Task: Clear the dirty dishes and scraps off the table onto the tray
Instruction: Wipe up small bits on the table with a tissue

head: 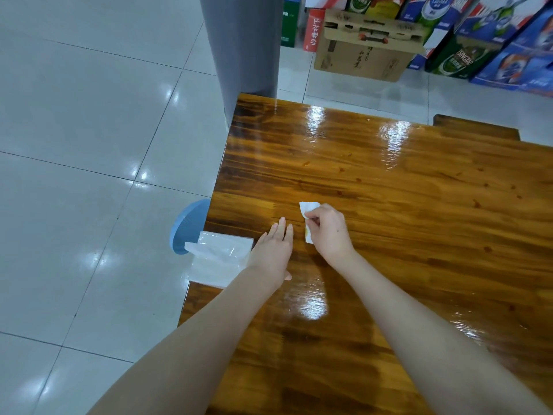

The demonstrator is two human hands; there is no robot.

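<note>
Our right hand (pixel 327 232) pinches a stained napkin (pixel 308 208), left hand (pixel 275 250) flat beside those fingers; we should lift it folded.

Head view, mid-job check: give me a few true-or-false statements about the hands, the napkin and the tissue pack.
1. The right hand pinches a white napkin. True.
2. The left hand grips the tissue pack. False: its fingers are straight and hold nothing.
3. The tissue pack lies at the left edge of the wooden table. True.
4. The white napkin is spotless. False: it shows a yellowish stain.
5. A tray of dishes stands on the table. False: no tray or dishes are in view.
</note>
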